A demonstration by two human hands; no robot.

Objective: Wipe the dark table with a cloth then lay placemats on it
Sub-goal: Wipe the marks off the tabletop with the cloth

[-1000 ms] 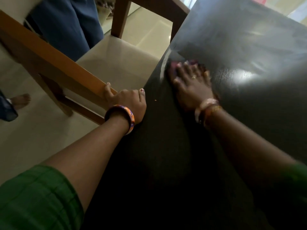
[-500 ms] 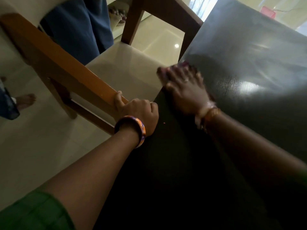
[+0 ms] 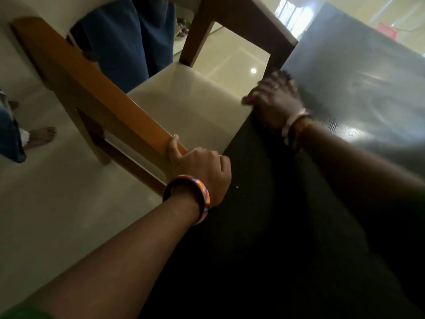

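The dark bench [image 3: 287,226] fills the lower right of the view; its near part is in shadow and its far part reflects light. The right hand [image 3: 277,103] lies at the bench's left edge, near the far corner, palm down with the fingers spread over the surface. The frame is blurred there, so the cloth cannot be made out under the hand, and whether the fingers press or pinch anything cannot be told. Pale and orange bangles [image 3: 297,125] sit on the right wrist.

The left hand [image 3: 202,164] grips the orange-brown top rail of a wooden chair [image 3: 96,88], with fingers curled over the rail and thumb along its upper face. A purple-and-orange bangle [image 3: 195,192] circles the left wrist. The chair stands just beside the bench edge, and its cream seat [image 3: 188,107] lies between the two hands.

A blue cloth [image 3: 128,42] hangs behind the chair. A bare foot [image 3: 41,134] rests on the pale floor at far left.
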